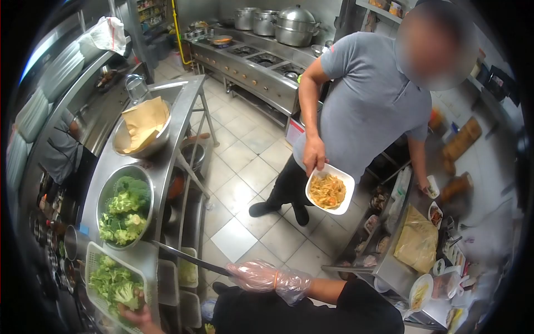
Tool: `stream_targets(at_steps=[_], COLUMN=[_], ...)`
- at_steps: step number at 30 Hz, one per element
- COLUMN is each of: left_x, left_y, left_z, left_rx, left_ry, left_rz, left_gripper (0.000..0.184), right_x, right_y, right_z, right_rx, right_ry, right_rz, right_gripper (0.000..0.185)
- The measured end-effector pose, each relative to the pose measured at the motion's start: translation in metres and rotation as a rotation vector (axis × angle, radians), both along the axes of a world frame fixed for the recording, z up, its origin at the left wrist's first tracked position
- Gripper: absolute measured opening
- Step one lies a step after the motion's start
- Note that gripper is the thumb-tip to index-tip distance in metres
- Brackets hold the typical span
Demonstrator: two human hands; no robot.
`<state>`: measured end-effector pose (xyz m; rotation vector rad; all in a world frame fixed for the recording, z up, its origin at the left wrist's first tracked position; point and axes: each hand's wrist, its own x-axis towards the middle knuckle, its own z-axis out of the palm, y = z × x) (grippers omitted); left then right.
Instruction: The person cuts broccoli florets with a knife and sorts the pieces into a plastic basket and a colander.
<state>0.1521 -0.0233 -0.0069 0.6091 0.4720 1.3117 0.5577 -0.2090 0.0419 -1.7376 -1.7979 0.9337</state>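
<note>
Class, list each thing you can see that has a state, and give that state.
Knife: bare-bladed, gripped
Right hand: gloved
Broccoli: cut up
White dish: holding food
Basket: holding broccoli
Steel bowl: holding brown paper
Domed pot: lidded

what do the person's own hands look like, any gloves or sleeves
The right hand wears a loose, clear plastic glove with an orange band near the wrist, below a short black sleeve. No glove can be made out on the left hand.
</note>
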Motion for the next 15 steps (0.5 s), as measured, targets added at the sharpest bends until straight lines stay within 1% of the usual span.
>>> stream_targets(at_steps=[1, 3, 4, 6, 7, 8, 9, 10, 11, 12, 13, 14, 15], left_x=[-0.024, -0.070, -0.060, -0.103, -0.104, -0.106, -0.107, -0.095, -0.125, -0.147, -0.134, -0.144, -0.153], left_y=[0.010, 0.030, 0.020, 0.030, 0.035, 0.037, 0.037, 0.039, 0.052, 0.063, 0.056, 0.058, 0.059], left_z=[-0.011, -0.029, -0.006, -0.014, -0.002, 0.011, 0.023, 0.053, 0.021, 0.002, 0.038, 0.036, 0.039], left_rx=[0.006, -0.234, -0.255, -0.162, -0.177, -0.192, -0.207, -0.135, -0.110, -0.133, -0.218, -0.205, -0.268], left_ry=[-0.008, 0.162, 0.224, 0.424, 0.416, 0.409, 0.402, 0.346, 0.317, 0.309, 0.303, 0.416, 0.461], left_rz=[0.002, 0.284, 0.353, 0.324, 0.287, 0.249, 0.212, 0.132, 0.179, 0.173, 0.219, 0.191, 0.180], left_gripper=[0.052, 0.056, 0.047, 0.045, 0.044, 0.044, 0.044, 0.047, 0.048, 0.053, 0.059, 0.062, 0.062], right_x=[-0.007, -0.028, -0.041, -0.073, -0.086, -0.098, -0.115, -0.131, -0.151, -0.173, -0.195, -0.211, -0.220], right_y=[0.008, 0.026, 0.035, 0.058, 0.071, 0.083, 0.090, 0.104, 0.120, 0.131, 0.136, 0.140, 0.144], right_z=[0.006, 0.015, 0.013, 0.007, 0.031, 0.009, -0.008, -0.010, 0.001, 0.011, 0.017, 0.023, 0.019], right_rx=[0.006, -0.037, -0.039, -0.012, -0.159, 0.042, 0.237, 0.204, 0.148, 0.082, 0.032, -0.002, -0.054], right_ry=[-0.008, 0.030, 0.027, 0.052, 0.091, -0.088, 0.089, 0.008, -0.051, -0.089, -0.105, -0.115, -0.123], right_rz=[0.002, 0.003, 0.015, -0.002, -0.021, 0.112, 0.047, 0.078, 0.098, 0.107, 0.126, 0.154, 0.197], right_gripper=[0.020, 0.021, 0.021, 0.022, 0.025, 0.030, 0.032, 0.028, 0.026, 0.023, 0.021, 0.020, 0.017])
